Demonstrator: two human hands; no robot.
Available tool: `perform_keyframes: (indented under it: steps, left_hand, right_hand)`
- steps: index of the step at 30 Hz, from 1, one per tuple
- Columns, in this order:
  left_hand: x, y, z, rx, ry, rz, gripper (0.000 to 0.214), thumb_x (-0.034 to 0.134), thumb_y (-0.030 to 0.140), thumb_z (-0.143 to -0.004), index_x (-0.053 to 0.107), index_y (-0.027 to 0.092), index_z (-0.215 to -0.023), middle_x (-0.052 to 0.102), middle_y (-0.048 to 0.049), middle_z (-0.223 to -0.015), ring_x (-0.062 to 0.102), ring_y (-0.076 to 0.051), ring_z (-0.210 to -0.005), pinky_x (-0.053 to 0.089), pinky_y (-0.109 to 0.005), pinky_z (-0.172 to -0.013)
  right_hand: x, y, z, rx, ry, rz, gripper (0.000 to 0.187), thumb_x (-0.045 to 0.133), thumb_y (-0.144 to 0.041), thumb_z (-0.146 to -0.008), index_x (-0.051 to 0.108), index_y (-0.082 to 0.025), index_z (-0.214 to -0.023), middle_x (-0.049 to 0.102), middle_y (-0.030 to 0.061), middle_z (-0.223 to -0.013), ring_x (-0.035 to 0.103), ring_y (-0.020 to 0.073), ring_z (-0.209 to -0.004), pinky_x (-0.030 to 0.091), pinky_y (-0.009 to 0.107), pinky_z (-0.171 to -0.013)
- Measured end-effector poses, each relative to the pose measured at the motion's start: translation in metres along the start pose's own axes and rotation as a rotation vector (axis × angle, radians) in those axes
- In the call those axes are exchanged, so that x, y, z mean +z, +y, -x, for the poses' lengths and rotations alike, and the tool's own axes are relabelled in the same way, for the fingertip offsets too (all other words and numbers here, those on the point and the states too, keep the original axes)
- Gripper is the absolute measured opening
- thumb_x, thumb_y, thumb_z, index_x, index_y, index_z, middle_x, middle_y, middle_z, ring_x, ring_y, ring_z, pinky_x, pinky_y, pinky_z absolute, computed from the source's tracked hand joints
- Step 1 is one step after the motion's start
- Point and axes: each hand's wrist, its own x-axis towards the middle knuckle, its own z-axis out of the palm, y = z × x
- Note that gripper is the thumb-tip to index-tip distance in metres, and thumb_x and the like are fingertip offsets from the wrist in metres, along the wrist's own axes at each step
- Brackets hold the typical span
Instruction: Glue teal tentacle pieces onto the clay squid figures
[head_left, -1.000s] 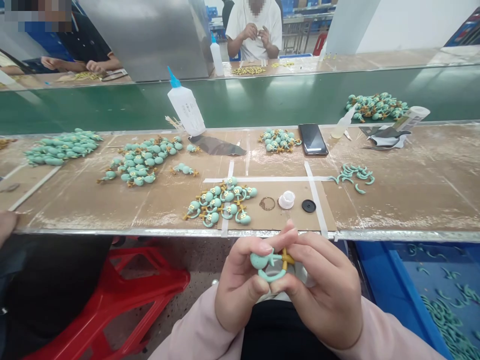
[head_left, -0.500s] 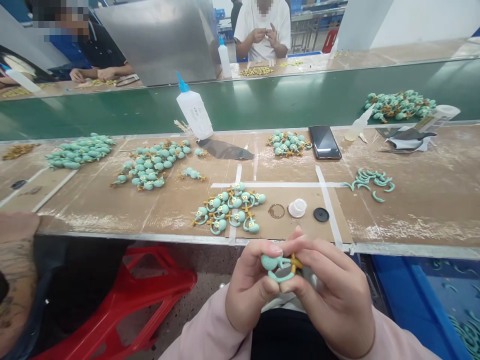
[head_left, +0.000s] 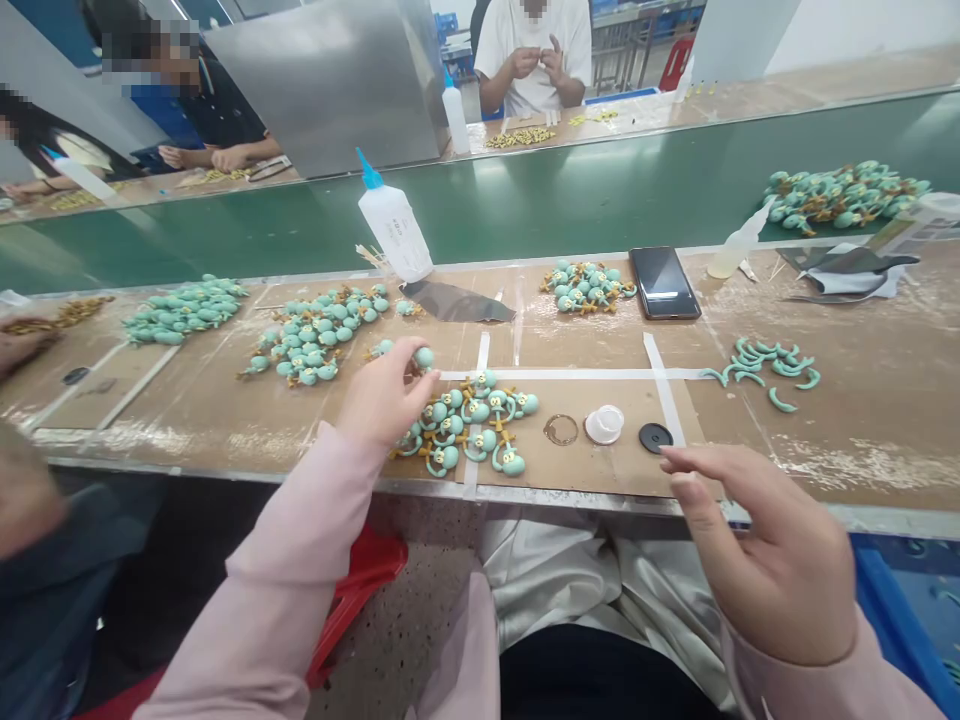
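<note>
My left hand (head_left: 386,395) is closed on a small turquoise figurine (head_left: 424,358); its round head shows at the fingertips, and the rest is hidden. The hand is over the left edge of a group of similar figurines (head_left: 480,412) with curved arms and brown bodies. My right hand (head_left: 772,550) is at the table's front edge with thumb and index finger apart, holding nothing. Its fingertips are close to a black round cap (head_left: 655,438). Left of the cap are a small white cup (head_left: 604,425) and a brownish ring mark (head_left: 560,430). Loose turquoise curved arms (head_left: 776,360) lie to the right.
More figurines form piles on the left (head_left: 319,330), at the back (head_left: 585,287) and on the green belt (head_left: 844,195). A glue bottle (head_left: 396,230), a phone (head_left: 664,283) and a small dropper bottle (head_left: 739,245) line the back edge. Other people sit across and at left.
My hands have separated from the figurine they held together. The left has moved forward and left over the group, with a figurine in it; the right has moved right and opened.
</note>
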Motion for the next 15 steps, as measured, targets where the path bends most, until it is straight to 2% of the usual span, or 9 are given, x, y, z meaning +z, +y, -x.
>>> perform_keyframes:
  steps: [2, 4, 7, 9, 12, 15]
  left_hand:
    - [0.001, -0.013, -0.016, 0.013, -0.072, -0.152, 0.037, 0.058, 0.032, -0.082, 0.062, 0.017, -0.116, 0.072, -0.0117, -0.095, 0.067, -0.032, -0.088, 0.050, -0.047, -0.083]
    - [0.007, -0.015, -0.022, 0.044, -0.138, -0.191, 0.040, 0.060, 0.031, -0.080, 0.065, 0.018, -0.117, 0.073, -0.0127, -0.094, 0.067, -0.036, -0.089, 0.049, -0.048, -0.082]
    - [0.013, -0.012, -0.023, 0.072, -0.206, -0.223, 0.040, 0.057, 0.034, -0.082, 0.066, 0.020, -0.118, 0.074, -0.0121, -0.102, 0.067, -0.035, -0.096, 0.048, -0.045, -0.084]
    - [0.006, -0.016, -0.024, 0.064, -0.229, -0.210, 0.039, 0.055, 0.040, -0.085, 0.067, 0.023, -0.117, 0.075, -0.0088, -0.104, 0.068, -0.031, -0.095, 0.050, -0.040, -0.084]
    - [-0.015, -0.037, -0.032, 0.001, -0.171, -0.195, 0.039, 0.049, 0.044, -0.089, 0.066, 0.023, -0.117, 0.075, -0.0069, -0.106, 0.068, -0.026, -0.094, 0.051, -0.036, -0.084]
    - [-0.034, -0.067, -0.040, -0.084, -0.060, -0.220, 0.035, 0.047, 0.035, -0.089, 0.063, 0.020, -0.116, 0.073, -0.0095, -0.106, 0.066, -0.025, -0.096, 0.051, -0.038, -0.086]
  right_hand:
    - [-0.004, 0.008, 0.001, 0.054, 0.030, 0.031, 0.012, 0.062, -0.025, -0.088, 0.070, -0.020, -0.095, 0.071, 0.0051, -0.094, 0.067, 0.0198, -0.087, 0.050, 0.032, -0.082]
    - [-0.005, 0.013, 0.001, 0.097, 0.049, 0.070, 0.012, 0.063, -0.026, -0.087, 0.072, -0.021, -0.093, 0.072, 0.0048, -0.092, 0.068, 0.0211, -0.085, 0.050, 0.033, -0.081]
    - [-0.009, 0.018, 0.000, 0.132, 0.080, 0.158, 0.012, 0.063, -0.028, -0.087, 0.072, -0.021, -0.088, 0.073, 0.0053, -0.088, 0.069, 0.0224, -0.083, 0.051, 0.033, -0.079]
    - [-0.013, 0.023, -0.001, 0.165, 0.080, 0.216, 0.016, 0.060, -0.031, -0.087, 0.072, -0.021, -0.088, 0.073, 0.0054, -0.088, 0.070, 0.0231, -0.084, 0.051, 0.033, -0.079]
    - [-0.020, 0.044, -0.002, 0.173, 0.084, 0.325, 0.019, 0.059, -0.038, -0.085, 0.072, -0.025, -0.090, 0.074, 0.0041, -0.087, 0.070, 0.0241, -0.082, 0.051, 0.034, -0.072]
    - [-0.027, 0.091, -0.008, 0.200, 0.094, 0.438, 0.026, 0.059, -0.042, -0.081, 0.073, -0.027, -0.096, 0.074, 0.0039, -0.086, 0.070, 0.0260, -0.081, 0.047, 0.035, -0.063]
